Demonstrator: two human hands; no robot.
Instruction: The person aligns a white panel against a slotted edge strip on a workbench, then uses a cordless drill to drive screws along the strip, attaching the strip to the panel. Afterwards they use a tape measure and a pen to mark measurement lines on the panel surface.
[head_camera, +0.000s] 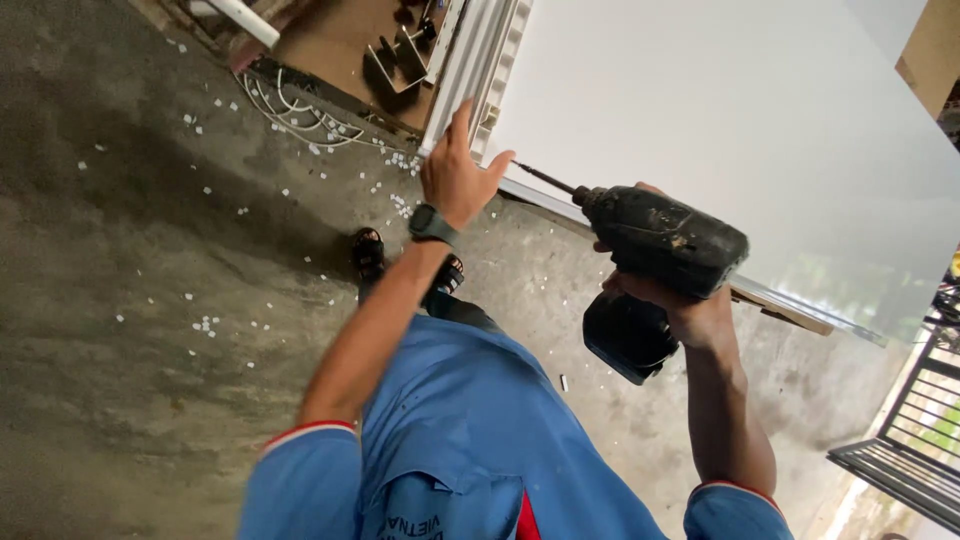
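Centrally framed: cordless drill (662, 245) gripped in right hand (690, 315), bit aimed at panel edge.

Clamped around the drill's handle, right hand at centre right, battery pack below; long axis of the drill bit (545, 180) running up-left toward the rim of the white panel (760, 130) filling the upper right. Nearer that rim: left hand (458, 175), fingers spread, resting on the edge just beside the bit tip, wristwatch (430, 224) below. White ribbed frame (480, 60) at top centre, coiled white cable (295, 115) at upper left, pale chips strewn over concrete floor (130, 300).
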